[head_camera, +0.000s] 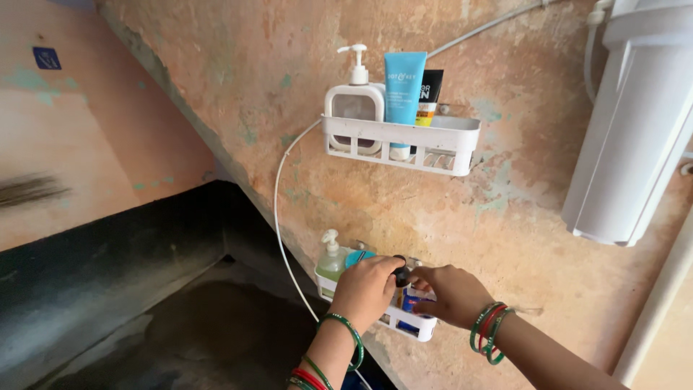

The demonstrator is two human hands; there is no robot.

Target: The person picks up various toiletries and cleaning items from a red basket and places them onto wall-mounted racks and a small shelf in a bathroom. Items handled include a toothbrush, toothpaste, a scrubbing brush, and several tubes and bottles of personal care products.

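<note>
My left hand (368, 289) and my right hand (451, 292) meet over the lower white wall rack (422, 330). The fingers of my left hand close around a small black cap (401, 274) on a bottle that stands in that rack; the bottle's body is mostly hidden by my hands. My right hand rests on the rack's front beside it, fingers curled against the bottle. Green and red bangles circle both wrists. A pale green pump bottle (331, 261) stands at the rack's left end, with a round blue lid (359, 256) just behind my left hand.
An upper white rack (462, 137) on the peeling orange wall carries a white pump dispenser (354, 101), a blue tube (403, 90) and a black tube (430, 94). A white cable (277, 209) hangs down the wall. A white water filter housing (635, 130) is mounted at right. A dark stone basin (180, 325) lies below left.
</note>
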